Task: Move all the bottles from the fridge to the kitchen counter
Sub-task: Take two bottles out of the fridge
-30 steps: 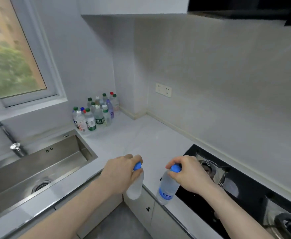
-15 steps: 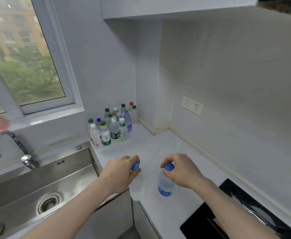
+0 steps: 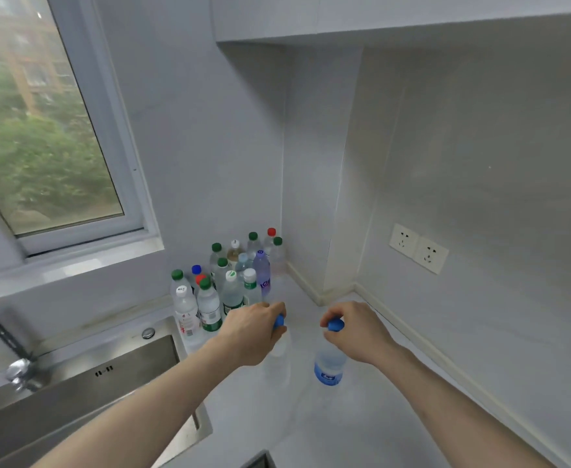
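A: Both hands are closed at the top of a bottle. The left hand (image 3: 250,332) grips the plain bottle (image 3: 279,361) at its blue cap, and the right hand (image 3: 356,334) pinches the blue-label bottle (image 3: 328,366) in the same way, above the surface (image 3: 362,417).

B: They look like thin clear plastic, so I think they are soft at the sides and maybe wet. The neck under the cap is the safe place to hold.

A: Yes. Farther away, the bottle group (image 3: 233,282) stands in the corner, with green, red, white and blue caps.

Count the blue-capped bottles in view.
3: one held by the left hand, one by the right hand, one inside the corner cluster; others may be hidden.
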Demonstrator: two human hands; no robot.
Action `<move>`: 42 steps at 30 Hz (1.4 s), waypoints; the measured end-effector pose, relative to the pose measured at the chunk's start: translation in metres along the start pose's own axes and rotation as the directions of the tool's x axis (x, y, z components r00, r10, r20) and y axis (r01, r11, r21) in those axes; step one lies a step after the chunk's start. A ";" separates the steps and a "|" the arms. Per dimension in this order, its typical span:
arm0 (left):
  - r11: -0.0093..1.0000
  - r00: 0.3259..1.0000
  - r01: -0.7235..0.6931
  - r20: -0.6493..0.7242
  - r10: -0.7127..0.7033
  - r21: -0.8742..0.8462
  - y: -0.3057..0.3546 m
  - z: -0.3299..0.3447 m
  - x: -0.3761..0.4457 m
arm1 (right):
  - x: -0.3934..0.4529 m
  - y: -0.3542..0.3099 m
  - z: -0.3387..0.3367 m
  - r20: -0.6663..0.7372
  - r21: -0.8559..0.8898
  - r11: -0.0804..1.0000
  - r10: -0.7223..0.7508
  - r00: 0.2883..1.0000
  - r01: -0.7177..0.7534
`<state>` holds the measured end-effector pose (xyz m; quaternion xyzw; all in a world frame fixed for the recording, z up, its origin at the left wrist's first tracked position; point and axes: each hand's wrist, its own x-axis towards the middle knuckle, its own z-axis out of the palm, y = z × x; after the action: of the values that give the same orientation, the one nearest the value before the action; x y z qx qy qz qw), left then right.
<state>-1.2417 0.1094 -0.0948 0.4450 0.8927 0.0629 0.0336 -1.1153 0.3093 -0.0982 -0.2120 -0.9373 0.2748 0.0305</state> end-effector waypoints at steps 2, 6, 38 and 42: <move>1.000 1.000 -0.006 0.023 0.007 -0.013 -0.019 0.005 0.034 | 0.034 -0.002 0.006 -0.016 0.011 1.000 0.025 1.000 -0.025; 1.000 0.999 -0.012 0.044 0.012 0.003 -0.045 0.016 0.092 | 0.090 -0.008 0.013 -0.049 0.050 0.995 0.092 0.995 -0.090; 0.984 0.978 0.122 0.152 -0.141 0.129 -0.134 0.087 0.308 | 0.361 0.020 0.091 0.026 0.095 0.964 0.249 0.968 -0.250; 0.983 0.981 0.120 0.138 -0.139 0.138 -0.138 0.088 0.313 | 0.377 0.016 0.096 0.029 0.134 0.963 0.234 0.972 -0.236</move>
<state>-1.5290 0.2842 -0.2025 0.3905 0.9171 -0.0302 0.0746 -1.4682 0.4298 -0.2100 -0.3171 -0.8847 0.3416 0.0060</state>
